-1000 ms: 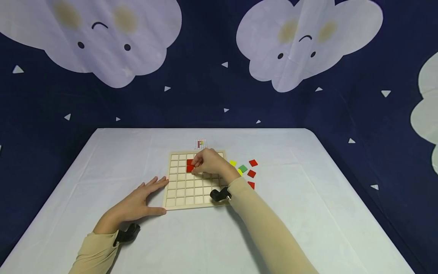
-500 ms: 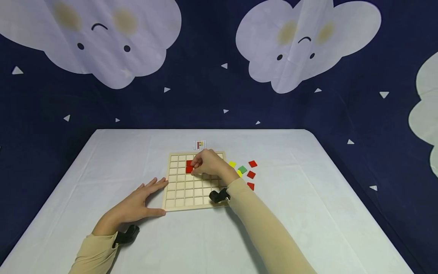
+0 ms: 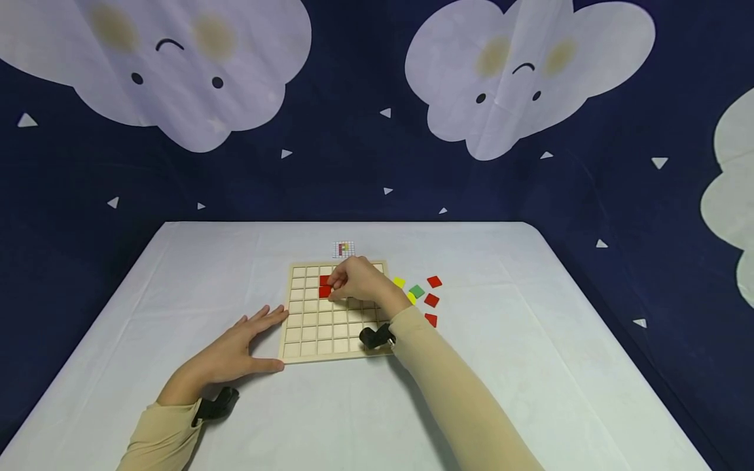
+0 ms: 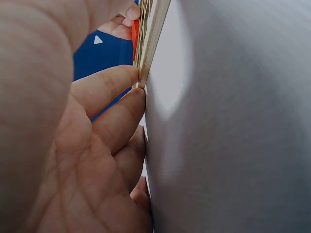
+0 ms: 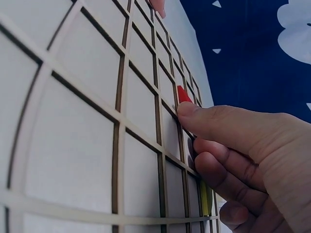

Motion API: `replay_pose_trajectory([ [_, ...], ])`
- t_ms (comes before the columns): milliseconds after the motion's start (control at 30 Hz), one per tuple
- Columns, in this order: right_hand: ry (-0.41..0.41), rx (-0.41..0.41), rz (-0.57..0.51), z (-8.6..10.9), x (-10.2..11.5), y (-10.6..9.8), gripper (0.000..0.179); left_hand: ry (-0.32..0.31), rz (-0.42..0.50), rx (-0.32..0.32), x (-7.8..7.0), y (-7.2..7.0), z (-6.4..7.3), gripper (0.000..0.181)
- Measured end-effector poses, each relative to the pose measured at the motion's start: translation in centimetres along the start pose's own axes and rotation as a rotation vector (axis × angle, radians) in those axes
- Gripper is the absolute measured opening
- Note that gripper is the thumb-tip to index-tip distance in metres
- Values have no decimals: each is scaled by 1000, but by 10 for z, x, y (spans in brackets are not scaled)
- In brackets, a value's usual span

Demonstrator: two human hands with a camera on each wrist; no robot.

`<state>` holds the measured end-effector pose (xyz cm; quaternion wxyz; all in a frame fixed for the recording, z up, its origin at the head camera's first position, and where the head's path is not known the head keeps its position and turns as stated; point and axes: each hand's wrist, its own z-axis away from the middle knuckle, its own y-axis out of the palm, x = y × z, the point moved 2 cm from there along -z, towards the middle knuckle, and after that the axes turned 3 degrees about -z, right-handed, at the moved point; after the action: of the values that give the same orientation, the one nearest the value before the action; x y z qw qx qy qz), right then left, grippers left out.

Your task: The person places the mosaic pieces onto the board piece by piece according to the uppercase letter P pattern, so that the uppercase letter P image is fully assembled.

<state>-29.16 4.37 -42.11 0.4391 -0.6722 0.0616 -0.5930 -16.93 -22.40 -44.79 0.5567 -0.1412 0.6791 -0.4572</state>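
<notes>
A square wooden grid board (image 3: 317, 333) lies on the white table. Two red tiles sit one above the other in its upper cells: an upper red tile (image 3: 324, 280) and a lower red tile (image 3: 324, 292). My right hand (image 3: 360, 280) reaches over the board from the right, its curled fingers and thumb at the red tiles' right side. In the right wrist view the thumb tip touches a red tile (image 5: 183, 93); the index fingertip is hidden. My left hand (image 3: 235, 350) lies spread beside the board, thumb and fingertips touching its left edge. In the left wrist view its fingers (image 4: 116, 77) are extended.
A small pattern card (image 3: 344, 249) lies behind the board. To the right are loose tiles: green (image 3: 416, 292), yellow (image 3: 399, 282) and several red (image 3: 434, 282). A yellow tile (image 5: 205, 198) shows beyond the right fingers. A dark blue cloud-print cloth (image 3: 353, 170) hangs behind the table.
Both hands keep their places on the board. The whole head view shifts very slightly; the tiles stay where they lie.
</notes>
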Motion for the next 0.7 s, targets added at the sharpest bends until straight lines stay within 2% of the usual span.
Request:
replay_pose_trajectory([
  [700,-17,-5,18,1,2,-3,19,6,-1,-4,0,0,1,95],
])
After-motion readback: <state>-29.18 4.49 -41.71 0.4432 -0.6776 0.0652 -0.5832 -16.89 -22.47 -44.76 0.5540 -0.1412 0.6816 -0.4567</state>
